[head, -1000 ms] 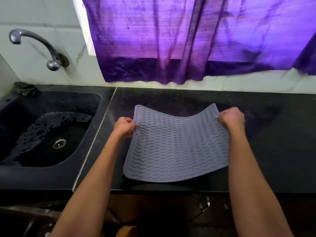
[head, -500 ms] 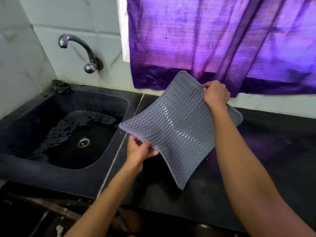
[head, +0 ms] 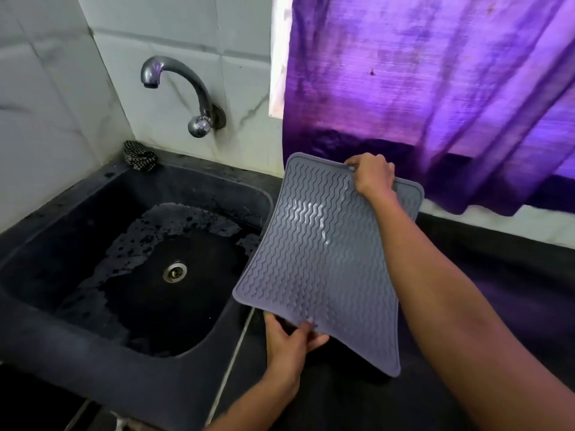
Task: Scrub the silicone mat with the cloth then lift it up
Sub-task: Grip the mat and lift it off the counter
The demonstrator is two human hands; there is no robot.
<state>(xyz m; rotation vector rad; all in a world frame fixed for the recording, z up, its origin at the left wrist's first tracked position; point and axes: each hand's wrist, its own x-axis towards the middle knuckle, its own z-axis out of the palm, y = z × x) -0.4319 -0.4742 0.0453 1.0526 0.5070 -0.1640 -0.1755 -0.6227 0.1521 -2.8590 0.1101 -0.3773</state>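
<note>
While both hands grip it, the scene reads:
Right hand (head: pixel 371 174): closed on the mat's top edge.
Left hand (head: pixel 287 339): pinching the mat's bottom edge.
Mat (head: pixel 323 256): grey, wavy-ribbed, held nearly upright in the air, over the seam between sink and counter.
Sink (head: pixel 93 337): dark, wet around the drain (head: pixel 175 272).
Counter (head: pixel 513 281): black, beneath the right arm.
Tap (head: pixel 183 88): on the tiled wall.
Cloth (head: pixel 138 156): checked, bunched at the sink's back corner.
Curtain (head: pixel 435 88): purple.
</note>
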